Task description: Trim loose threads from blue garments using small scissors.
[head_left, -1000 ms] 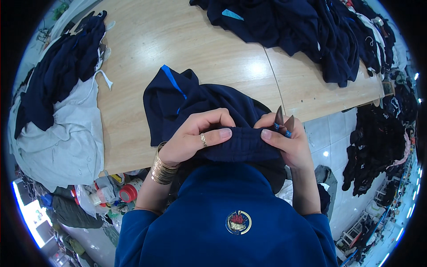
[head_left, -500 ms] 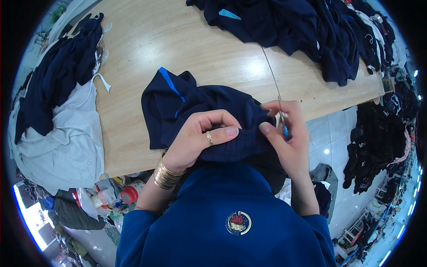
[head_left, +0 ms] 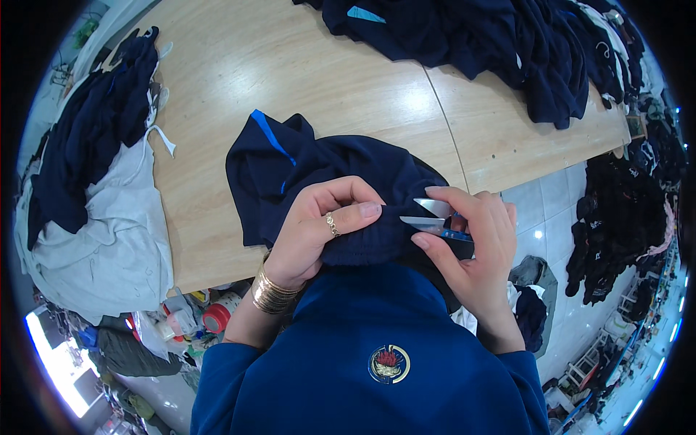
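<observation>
A dark navy garment [head_left: 348, 163] with a bright blue strip lies bunched at the near edge of the wooden table, partly over my lap. My left hand [head_left: 319, 225] pinches a gathered edge of it between thumb and forefinger. Small thread snips [head_left: 442, 223] with blue handles sit in my right hand [head_left: 475, 243], fingers closed round them. Their two blades are spread apart and point left at the cloth, just right of my left fingertips. Whether the blades touch the cloth, I cannot tell.
More navy garments [head_left: 464, 43] are heaped along the table's far side. At the left, navy clothes [head_left: 87, 138] lie over a pale grey cloth [head_left: 116, 232]. Beyond the table's right edge, dark garments [head_left: 616, 225] are piled above the tiled floor. A red-lidded container [head_left: 217, 317] stands below at the left.
The snips have swung from upright in my right hand to pointing left at the cloth, blades apart. My left hand keeps its pinch on the garment.
</observation>
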A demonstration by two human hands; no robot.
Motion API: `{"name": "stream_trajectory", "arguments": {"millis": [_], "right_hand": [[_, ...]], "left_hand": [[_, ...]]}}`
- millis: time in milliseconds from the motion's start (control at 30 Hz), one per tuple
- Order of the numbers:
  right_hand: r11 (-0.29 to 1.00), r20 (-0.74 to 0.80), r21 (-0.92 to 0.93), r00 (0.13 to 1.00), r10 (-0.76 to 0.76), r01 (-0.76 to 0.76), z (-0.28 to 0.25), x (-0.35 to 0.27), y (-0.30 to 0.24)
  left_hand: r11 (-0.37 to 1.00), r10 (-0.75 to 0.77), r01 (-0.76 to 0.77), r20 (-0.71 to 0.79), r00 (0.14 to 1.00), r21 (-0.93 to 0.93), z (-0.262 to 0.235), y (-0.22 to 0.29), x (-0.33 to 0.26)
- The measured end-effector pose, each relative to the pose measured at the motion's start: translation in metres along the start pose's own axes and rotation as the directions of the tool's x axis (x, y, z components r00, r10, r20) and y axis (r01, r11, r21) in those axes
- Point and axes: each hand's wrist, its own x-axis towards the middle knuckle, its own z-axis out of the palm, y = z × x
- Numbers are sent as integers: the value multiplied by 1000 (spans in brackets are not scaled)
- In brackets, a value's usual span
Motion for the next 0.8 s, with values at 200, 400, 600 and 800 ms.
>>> {"name": "stream_trajectory", "arguments": {"millis": [200,400,600,800], "right_hand": [[993,-22,-113,999,-34,31,1,-1,0],[989,-17,-139,998,-54,51,1,0,1],[995,-27,-99,1000,12,-15,2,2,0],[921,30,343,982,187,-186,3,5,-4]], "left_hand": [[1000,-16,16,-20,1000,-14,0,-1,0],[1000,-15,15,-20,1000,-19,0,-1,1],[1000,-17,18,-27,999,12,2,-1,2],[1000,-31,31,-8,1000,-6,1,0,3]]}}
